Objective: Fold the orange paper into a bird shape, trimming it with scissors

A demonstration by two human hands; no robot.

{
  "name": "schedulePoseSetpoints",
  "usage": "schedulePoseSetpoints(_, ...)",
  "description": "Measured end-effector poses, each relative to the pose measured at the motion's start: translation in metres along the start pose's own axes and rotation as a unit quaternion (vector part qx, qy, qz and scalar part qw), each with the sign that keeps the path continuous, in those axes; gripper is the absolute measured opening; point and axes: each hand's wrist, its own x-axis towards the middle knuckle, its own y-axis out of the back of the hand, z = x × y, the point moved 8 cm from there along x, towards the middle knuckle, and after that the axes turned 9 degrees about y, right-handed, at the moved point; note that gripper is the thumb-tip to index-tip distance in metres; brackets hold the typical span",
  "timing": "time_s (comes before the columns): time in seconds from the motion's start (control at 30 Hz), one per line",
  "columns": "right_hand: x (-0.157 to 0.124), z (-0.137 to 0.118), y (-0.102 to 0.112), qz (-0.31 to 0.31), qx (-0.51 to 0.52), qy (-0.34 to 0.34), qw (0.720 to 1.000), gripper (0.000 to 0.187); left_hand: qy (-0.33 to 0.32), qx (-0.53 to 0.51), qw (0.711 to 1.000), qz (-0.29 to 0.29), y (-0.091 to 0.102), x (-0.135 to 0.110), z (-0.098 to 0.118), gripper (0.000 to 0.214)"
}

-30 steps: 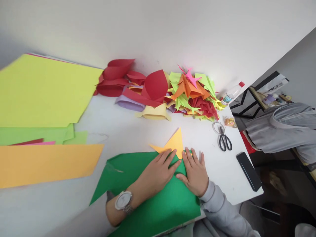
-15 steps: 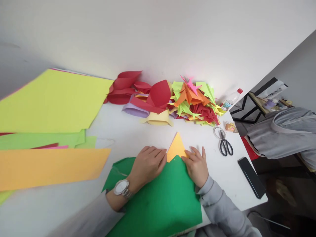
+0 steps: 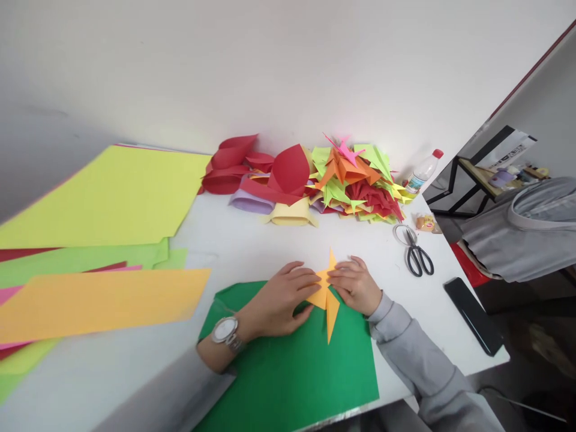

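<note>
A folded orange paper piece (image 3: 329, 297) with pointed tips is held between both hands over a large green sheet (image 3: 297, 372) on the white table (image 3: 252, 246). My left hand (image 3: 281, 300), with a silver watch at the wrist, pinches the piece's left side. On its right side, my right hand (image 3: 355, 285) in a grey sleeve grips it with closed fingers. One long tip points down over the green sheet, another points up.
A heap of folded coloured paper shapes (image 3: 315, 177) lies by the wall. Large yellow (image 3: 112, 198), light green and orange sheets (image 3: 99, 300) spread on the left. Scissors (image 3: 416, 252), a black phone (image 3: 472, 315), a plastic bottle (image 3: 423, 171) and a grey bag (image 3: 526, 231) sit right.
The orange piece was lying flat, half under the green sheet's edge; both hands have pulled it out and now hold it above the green sheet, refolded narrower.
</note>
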Motion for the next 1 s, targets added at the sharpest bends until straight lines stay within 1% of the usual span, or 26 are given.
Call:
schedulePoseSetpoints(0.1, -0.003, -0.018, 0.009, -0.02, -0.004, 0.054, 0.998, 0.033, -0.007, 0.042, 0.999, -0.015, -0.006, -0.002, 0.003, 0.03)
schedulePoseSetpoints(0.17, -0.005, -0.028, 0.012, -0.053, -0.001, 0.092, 0.994, 0.045, -0.014, 0.063, 0.998, -0.014, -0.008, -0.003, 0.002, 0.03)
schedulePoseSetpoints(0.2, -0.006, -0.032, 0.013, -0.068, 0.002, 0.099, 0.993, 0.05, -0.018, 0.068, 0.997, -0.013, -0.009, -0.003, 0.002, 0.029)
schedulePoseSetpoints(0.3, -0.008, -0.036, 0.015, -0.09, 0.019, 0.107, 0.99, 0.047, -0.031, 0.074, 0.997, -0.008, -0.009, -0.002, 0.002, 0.028)
schedulePoseSetpoints(0.37, -0.008, -0.036, 0.017, -0.077, 0.055, 0.108, 0.99, 0.041, -0.043, 0.081, 0.996, -0.002, -0.007, -0.001, 0.004, 0.029)
schedulePoseSetpoints(0.43, -0.006, -0.031, 0.021, -0.04, 0.116, 0.106, 0.987, 0.033, -0.053, 0.089, 0.995, 0.005, -0.005, -0.001, 0.007, 0.028)
schedulePoseSetpoints(0.5, -0.004, -0.025, 0.026, -0.002, 0.182, 0.104, 0.978, 0.026, -0.056, 0.091, 0.994, 0.014, -0.002, -0.003, 0.01, 0.026)
schedulePoseSetpoints(0.6, -0.001, -0.017, 0.029, 0.028, 0.244, 0.102, 0.964, 0.024, -0.049, 0.077, 0.995, 0.031, 0.001, -0.006, 0.015, 0.026)
schedulePoseSetpoints(0.67, -0.001, -0.015, 0.028, 0.033, 0.257, 0.095, 0.961, 0.025, -0.033, 0.064, 0.997, 0.035, 0.0, -0.006, 0.016, 0.026)
schedulePoseSetpoints(0.77, -0.001, -0.015, 0.025, 0.028, 0.266, 0.086, 0.96, 0.025, -0.015, 0.049, 0.998, 0.027, -0.005, -0.005, 0.016, 0.025)
schedulePoseSetpoints(1.0, -0.002, -0.002, 0.023, 0.038, 0.33, 0.056, 0.942, 0.022, -0.012, 0.022, 1.0, 0.003, -0.008, -0.004, 0.011, 0.021)
